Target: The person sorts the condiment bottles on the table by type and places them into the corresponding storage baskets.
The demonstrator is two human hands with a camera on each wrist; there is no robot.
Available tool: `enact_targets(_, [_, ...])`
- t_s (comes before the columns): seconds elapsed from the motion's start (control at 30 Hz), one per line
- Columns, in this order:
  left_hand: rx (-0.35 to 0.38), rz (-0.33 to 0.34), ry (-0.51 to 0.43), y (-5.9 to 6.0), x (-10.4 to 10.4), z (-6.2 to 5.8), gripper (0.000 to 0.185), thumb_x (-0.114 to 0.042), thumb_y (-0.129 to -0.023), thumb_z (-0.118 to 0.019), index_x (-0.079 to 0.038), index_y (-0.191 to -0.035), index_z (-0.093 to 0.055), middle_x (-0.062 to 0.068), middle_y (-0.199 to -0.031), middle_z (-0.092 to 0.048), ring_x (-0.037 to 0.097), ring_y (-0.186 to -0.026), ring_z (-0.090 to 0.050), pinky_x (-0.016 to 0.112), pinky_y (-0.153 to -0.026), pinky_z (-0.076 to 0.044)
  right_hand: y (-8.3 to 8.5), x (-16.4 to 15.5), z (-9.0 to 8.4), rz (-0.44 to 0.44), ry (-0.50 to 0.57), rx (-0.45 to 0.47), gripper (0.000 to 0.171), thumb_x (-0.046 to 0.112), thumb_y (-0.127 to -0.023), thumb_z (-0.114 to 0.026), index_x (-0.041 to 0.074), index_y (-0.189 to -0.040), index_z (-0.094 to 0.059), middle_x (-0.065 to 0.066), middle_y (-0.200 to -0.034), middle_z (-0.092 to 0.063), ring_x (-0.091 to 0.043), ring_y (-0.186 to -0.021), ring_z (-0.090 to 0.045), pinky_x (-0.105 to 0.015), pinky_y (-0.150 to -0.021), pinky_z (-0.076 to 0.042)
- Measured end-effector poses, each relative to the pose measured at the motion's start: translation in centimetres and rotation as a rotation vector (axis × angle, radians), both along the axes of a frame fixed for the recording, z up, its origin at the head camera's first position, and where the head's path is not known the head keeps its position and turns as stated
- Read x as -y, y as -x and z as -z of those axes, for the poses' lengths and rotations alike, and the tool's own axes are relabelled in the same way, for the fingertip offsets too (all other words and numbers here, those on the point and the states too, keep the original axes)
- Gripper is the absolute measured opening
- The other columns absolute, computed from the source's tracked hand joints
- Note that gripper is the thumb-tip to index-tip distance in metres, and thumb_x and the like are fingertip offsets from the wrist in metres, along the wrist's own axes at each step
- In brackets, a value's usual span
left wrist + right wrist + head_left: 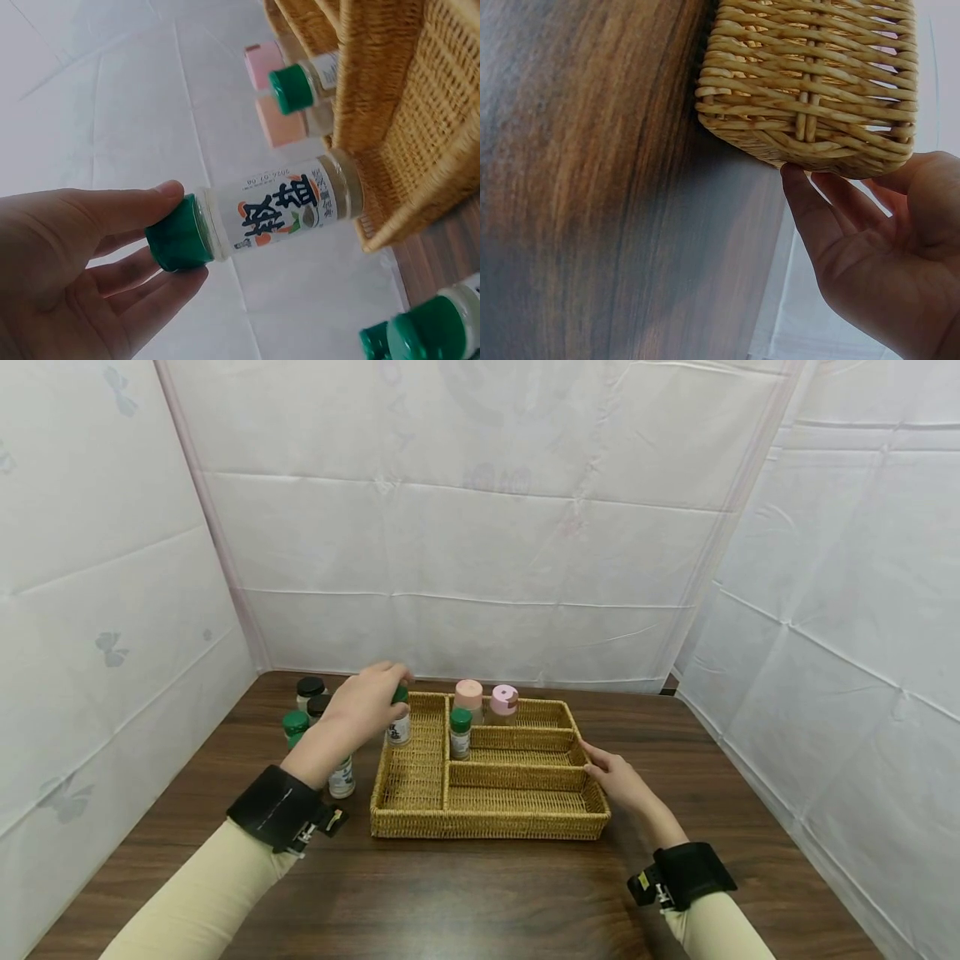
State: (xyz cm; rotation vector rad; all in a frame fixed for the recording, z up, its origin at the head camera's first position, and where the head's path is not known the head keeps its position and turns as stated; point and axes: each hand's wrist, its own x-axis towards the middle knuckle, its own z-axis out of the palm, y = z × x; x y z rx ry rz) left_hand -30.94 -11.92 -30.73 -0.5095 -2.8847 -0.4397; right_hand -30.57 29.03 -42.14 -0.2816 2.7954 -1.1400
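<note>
My left hand [367,697] pinches the green cap of a clear spice shaker bottle [281,206] with a white label and dark lettering. This bottle is above the left compartment of a woven wicker basket [517,825], tilted in the left wrist view. At the basket's right side, my right hand [618,781] holds the rim, its fingertips against the outer wall in the right wrist view. Another green-capped bottle [461,735] stands in the middle right compartment. Behind it, the back compartment holds a peach-capped bottle [469,695] and a pink-capped bottle [505,700].
Left of the basket, partly behind my left arm, several bottles stand on the brown wooden table [480,893], among them a black-capped bottle [310,689] and a green-capped one [296,723]. White sheeting [465,543] hangs behind the table and along both sides.
</note>
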Motion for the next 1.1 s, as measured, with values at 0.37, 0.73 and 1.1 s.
enact_targets(0.37, [0.038, 0.082, -0.037, -0.3, -3.2, -0.3, 0.042, -0.023, -0.094, -0.072, -0.013, -0.132, -0.058, 0.009, -0.128, -0.063, 0.028, -0.111, -0.063, 0.043, -0.087, -0.056, 0.0, -0.1, 0.0, 0.002, 0.008, 0.008, 0.054, 0.01, -0.108, -0.04, 0.009, -0.159, -0.022, -0.028, -0.16, -0.026, -0.045, -0.144, -0.033, -0.061, -0.114, -0.037])
enact_targets(0.73, [0.021, 0.17, -0.052, 0.7, -7.2, -0.2, 0.035, -0.02, -0.095, -0.069, -0.015, -0.129, -0.061, 0.006, -0.131, -0.062, 0.025, -0.113, -0.063, 0.04, -0.09, -0.057, -0.1, -0.2, 0.1, -0.002, 0.0, -0.003, 0.054, 0.01, -0.108, -0.041, 0.007, -0.159, -0.023, -0.029, -0.159, -0.027, -0.046, -0.145, -0.031, -0.061, -0.115, -0.036])
enact_targets(1.1, [-0.024, 0.186, 0.034, 1.9, -10.8, 1.2, 0.035, -0.023, -0.096, -0.069, -0.016, -0.129, -0.06, 0.004, -0.126, -0.061, 0.022, -0.111, -0.063, 0.036, -0.091, -0.056, -0.1, 0.0, 0.0, -0.005, 0.005, -0.002, 0.054, 0.012, -0.108, -0.04, 0.01, -0.159, -0.022, -0.027, -0.161, -0.026, -0.045, -0.146, -0.031, -0.061, -0.115, -0.036])
